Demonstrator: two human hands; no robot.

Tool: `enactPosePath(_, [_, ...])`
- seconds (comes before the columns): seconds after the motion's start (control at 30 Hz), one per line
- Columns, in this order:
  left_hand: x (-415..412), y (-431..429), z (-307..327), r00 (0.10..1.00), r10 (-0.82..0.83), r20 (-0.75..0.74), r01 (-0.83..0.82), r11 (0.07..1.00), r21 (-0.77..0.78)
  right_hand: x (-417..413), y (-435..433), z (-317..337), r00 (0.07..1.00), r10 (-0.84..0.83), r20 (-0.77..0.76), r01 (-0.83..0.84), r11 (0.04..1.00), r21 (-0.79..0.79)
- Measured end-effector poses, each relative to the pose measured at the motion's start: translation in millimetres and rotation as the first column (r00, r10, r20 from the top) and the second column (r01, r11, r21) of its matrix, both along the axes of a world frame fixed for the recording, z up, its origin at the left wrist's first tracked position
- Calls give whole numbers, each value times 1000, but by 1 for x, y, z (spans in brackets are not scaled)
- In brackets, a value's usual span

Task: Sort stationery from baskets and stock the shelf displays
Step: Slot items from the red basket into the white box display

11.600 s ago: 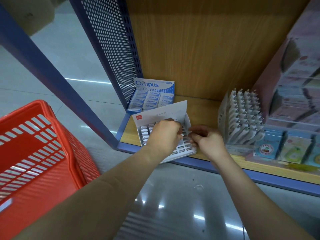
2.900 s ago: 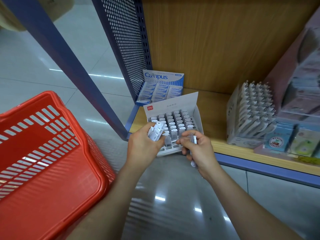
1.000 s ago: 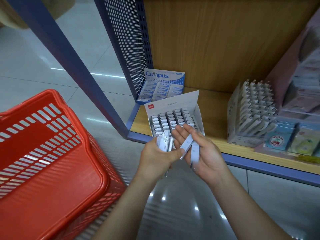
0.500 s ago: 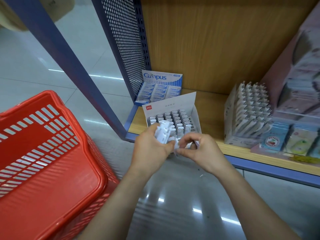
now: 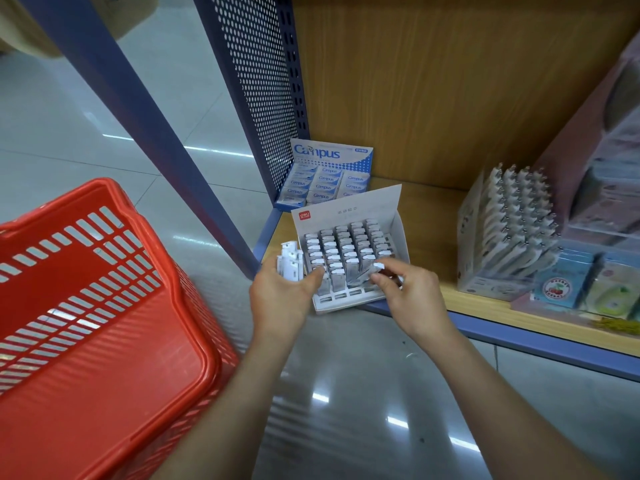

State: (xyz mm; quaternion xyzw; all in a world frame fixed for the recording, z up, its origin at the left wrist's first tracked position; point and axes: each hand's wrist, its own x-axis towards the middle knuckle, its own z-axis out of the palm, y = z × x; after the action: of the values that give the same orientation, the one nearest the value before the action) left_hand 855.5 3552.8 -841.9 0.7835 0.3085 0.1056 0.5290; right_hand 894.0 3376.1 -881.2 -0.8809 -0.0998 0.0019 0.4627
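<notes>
Head view: bundle of small white cases (image 5: 289, 263) gripped by left hand (image 5: 280, 299), fingers curled round it, at centre of frame, just left of open display box (image 5: 346, 207). Single white case (image 5: 363, 273) pinched by fingers of right hand (image 5: 412, 299) over box's front rows. Box set at front left corner of wooden shelf (image 5: 433, 244), rows filled with like cases. Red basket (image 5: 104, 306) seen at lower left. Campus box (image 5: 330, 173) placed behind display box; pen display (image 5: 509, 233) at right.

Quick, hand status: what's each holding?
Left hand: grips a bundle of packs.
Right hand: pinches one pack over the box.
</notes>
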Motion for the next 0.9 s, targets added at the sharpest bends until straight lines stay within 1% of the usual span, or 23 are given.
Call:
enactPosePath(0.07, [1, -4, 0, 1000, -18, 5, 18, 1000, 3, 1, 4, -3, 999, 33, 36, -32, 999, -33])
enactPosePath(0.13, [5, -10, 3, 997, -73, 17, 72, 997, 18, 3, 5, -6, 994, 73, 76, -66, 994, -84])
enactPosePath(0.27, [16, -20, 4, 981, -192, -11, 192, 978, 85, 6, 8, -5, 982, 145, 118, -111, 961, -253])
enactPosePath(0.4, [22, -28, -1, 967, -238, -88, 250, 954, 164, 7, 16, 0, 979, 190, 78, -143, 901, -411])
enactPosePath(0.43, [23, -28, -1, 966, -235, -108, 252, 951, 182, 7, 18, 0, 979, 200, 49, -160, 891, -424])
enactPosePath(0.47, [23, -28, -1, 965, -229, -127, 251, 948, 196, 7, 19, 0, 982, 190, 18, -166, 901, -401])
enactPosePath(0.57, [26, -29, 2, 958, -218, -185, 260, 933, 248, 6, 17, 3, 992, 91, -90, -106, 978, -181])
enactPosePath(0.63, [29, -29, 5, 949, -229, -219, 286, 916, 281, 5, 11, 7, 973, -38, -228, 46, 998, 32])
enactPosePath(0.67, [29, -28, 7, 941, -236, -245, 305, 903, 303, 4, 7, 9, 940, -108, -323, 163, 975, 148])
enactPosePath(0.7, [30, -28, 9, 930, -240, -277, 328, 884, 334, 3, 2, 11, 893, -156, -423, 281, 926, 251])
enactPosePath(0.73, [31, -27, 11, 919, -240, -312, 350, 861, 369, 2, -2, 14, 839, -169, -517, 381, 862, 336])
enactPosePath(0.8, [32, -27, 14, 906, -222, -359, 370, 827, 423, -1, -8, 21, 751, -98, -653, 513, 708, 485])
enactPosePath(0.87, [31, -28, 16, 901, -211, -378, 381, 801, 462, -4, -13, 28, 713, 11, -701, 583, 545, 602])
enactPosePath(0.9, [31, -30, 17, 896, -215, -389, 399, 776, 489, -5, -15, 31, 710, 54, -702, 593, 493, 637])
